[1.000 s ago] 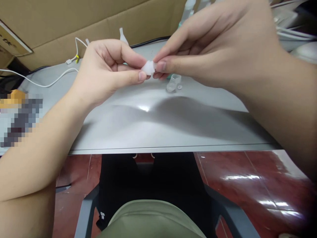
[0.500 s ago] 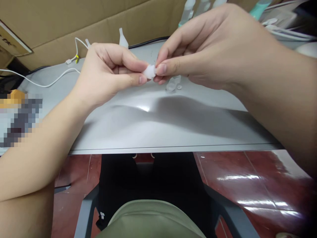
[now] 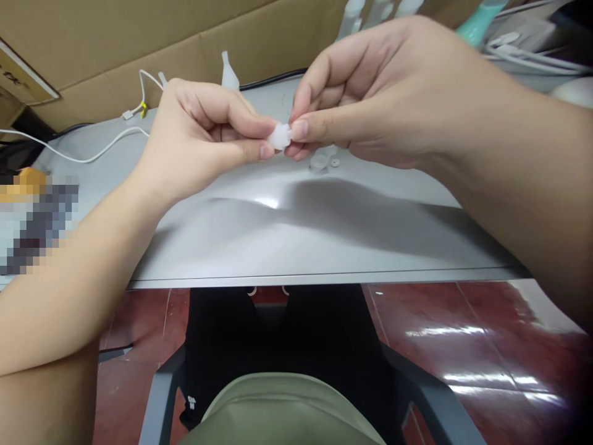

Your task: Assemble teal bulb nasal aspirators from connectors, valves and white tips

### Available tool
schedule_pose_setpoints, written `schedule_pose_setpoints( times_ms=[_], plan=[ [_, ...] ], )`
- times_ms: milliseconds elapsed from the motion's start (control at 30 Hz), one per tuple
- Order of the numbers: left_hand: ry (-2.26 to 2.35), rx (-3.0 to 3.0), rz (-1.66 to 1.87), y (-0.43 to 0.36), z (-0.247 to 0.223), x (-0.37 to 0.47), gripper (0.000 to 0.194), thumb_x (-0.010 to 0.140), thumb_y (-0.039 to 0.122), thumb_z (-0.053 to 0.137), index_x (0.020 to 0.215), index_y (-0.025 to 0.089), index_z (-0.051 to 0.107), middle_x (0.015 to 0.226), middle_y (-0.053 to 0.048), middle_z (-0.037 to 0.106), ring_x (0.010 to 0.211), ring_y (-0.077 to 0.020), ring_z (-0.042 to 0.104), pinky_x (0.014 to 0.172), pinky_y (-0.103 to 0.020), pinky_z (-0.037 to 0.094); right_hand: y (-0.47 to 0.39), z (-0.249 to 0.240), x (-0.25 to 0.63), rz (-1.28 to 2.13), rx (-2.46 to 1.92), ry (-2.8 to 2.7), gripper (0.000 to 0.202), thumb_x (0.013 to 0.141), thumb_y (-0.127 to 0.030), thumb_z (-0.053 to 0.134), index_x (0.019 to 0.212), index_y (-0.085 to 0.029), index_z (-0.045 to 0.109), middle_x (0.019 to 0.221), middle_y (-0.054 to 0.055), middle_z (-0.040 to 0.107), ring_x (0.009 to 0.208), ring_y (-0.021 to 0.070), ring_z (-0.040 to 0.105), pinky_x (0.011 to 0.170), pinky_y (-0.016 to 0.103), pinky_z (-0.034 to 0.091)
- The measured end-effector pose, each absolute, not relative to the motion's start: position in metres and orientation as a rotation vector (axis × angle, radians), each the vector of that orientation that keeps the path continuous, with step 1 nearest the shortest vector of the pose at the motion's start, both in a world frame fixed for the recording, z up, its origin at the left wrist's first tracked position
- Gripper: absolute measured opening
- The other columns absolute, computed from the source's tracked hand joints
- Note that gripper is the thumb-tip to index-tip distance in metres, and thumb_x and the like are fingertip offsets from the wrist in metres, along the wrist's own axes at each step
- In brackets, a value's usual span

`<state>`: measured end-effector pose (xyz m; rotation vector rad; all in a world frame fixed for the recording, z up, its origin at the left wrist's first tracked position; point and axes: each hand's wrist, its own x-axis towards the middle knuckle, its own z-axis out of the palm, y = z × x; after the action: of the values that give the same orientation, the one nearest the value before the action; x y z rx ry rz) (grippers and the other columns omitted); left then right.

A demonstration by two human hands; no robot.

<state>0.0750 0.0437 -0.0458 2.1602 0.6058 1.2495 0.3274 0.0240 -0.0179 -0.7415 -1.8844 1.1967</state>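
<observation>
A small translucent white piece (image 3: 280,136) is held above the grey table between both hands. My left hand (image 3: 217,123) pinches its left side between thumb and finger. On the other side, the thumb and fingertips of my right hand (image 3: 343,108) close on its narrow right end. Just below my right hand, a clear cup-like part (image 3: 319,162) and a tiny white ring (image 3: 335,163) lie on the table. A white piece with a narrow tip (image 3: 230,73) stands behind my left hand.
Cardboard (image 3: 185,37) lines the back of the grey table (image 3: 231,241). White cables (image 3: 106,148) run at the left. Clear bottles (image 3: 352,18) and a teal item (image 3: 479,25) are behind my right hand. An orange item (image 3: 32,179) lies far left.
My right hand has shifted slightly and now covers more of the clear part on the table. Both hands keep their hold on the small white piece.
</observation>
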Motion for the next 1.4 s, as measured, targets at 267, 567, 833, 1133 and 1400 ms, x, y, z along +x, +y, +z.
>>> schedule_pose_setpoints(
  times_ms=[267, 567, 833, 1133, 1400],
  plan=[
    [0.613, 2.166, 1.266, 0.029, -0.038, 0.08, 0.033, 0.076, 0.051, 0.107, 0.086, 0.024, 0.09, 0.092, -0.004, 0.087, 0.083, -0.0295, 0.085, 0.078, -0.052, 0.075, 0.021, -0.013, 0.326, 1.14, -0.764, -1.903, 0.034, 0.069, -0.042, 0.105, 0.079, -0.023, 0.078, 0.073, 0.0, 0.074, 0.068, 0.0071, 0.073, 0.054, 0.017, 0.052],
    [0.547, 2.19, 1.3, 0.025, -0.033, 0.08, 0.019, 0.075, 0.017, 0.107, 0.085, 0.023, 0.092, 0.089, -0.002, 0.088, 0.081, -0.0278, 0.086, 0.071, -0.041, 0.074, 0.025, -0.017, 0.332, 1.132, -0.787, -1.912, 0.012, 0.083, -0.02, 0.095, 0.084, -0.02, 0.083, 0.073, 0.001, 0.076, 0.061, 0.0103, 0.069, 0.059, 0.023, 0.057],
    [0.674, 2.229, 1.242, 0.025, -0.034, 0.08, 0.016, 0.076, 0.016, 0.101, 0.083, 0.026, 0.091, 0.087, -0.001, 0.088, 0.08, -0.0256, 0.084, 0.069, -0.037, 0.071, 0.029, -0.019, 0.335, 1.109, -0.798, -1.961, 0.007, 0.084, -0.02, 0.092, 0.084, -0.022, 0.085, 0.073, 0.003, 0.077, 0.06, 0.0108, 0.07, 0.051, 0.021, 0.05],
    [0.64, 2.245, 1.263, 0.021, -0.032, 0.082, 0.014, 0.083, 0.026, 0.103, 0.083, 0.024, 0.089, 0.089, -0.002, 0.086, 0.082, -0.0245, 0.083, 0.075, -0.039, 0.071, 0.031, -0.023, 0.332, 1.167, -0.735, -1.91, 0.021, 0.078, -0.027, 0.098, 0.079, -0.022, 0.077, 0.077, 0.002, 0.078, 0.068, 0.0124, 0.075, 0.059, 0.021, 0.059],
    [0.648, 2.383, 1.34, 0.034, -0.044, 0.069, 0.019, 0.097, 0.042, 0.094, 0.105, 0.025, 0.091, 0.101, -0.003, 0.085, 0.09, -0.0204, 0.082, 0.081, -0.035, 0.069, 0.01, -0.007, 0.329, 0.904, -1.016, -2.013, 0.002, 0.091, -0.029, 0.086, 0.092, -0.03, 0.085, 0.085, -0.005, 0.08, 0.078, 0.006, 0.077, 0.076, 0.02, 0.064]
  ],
)
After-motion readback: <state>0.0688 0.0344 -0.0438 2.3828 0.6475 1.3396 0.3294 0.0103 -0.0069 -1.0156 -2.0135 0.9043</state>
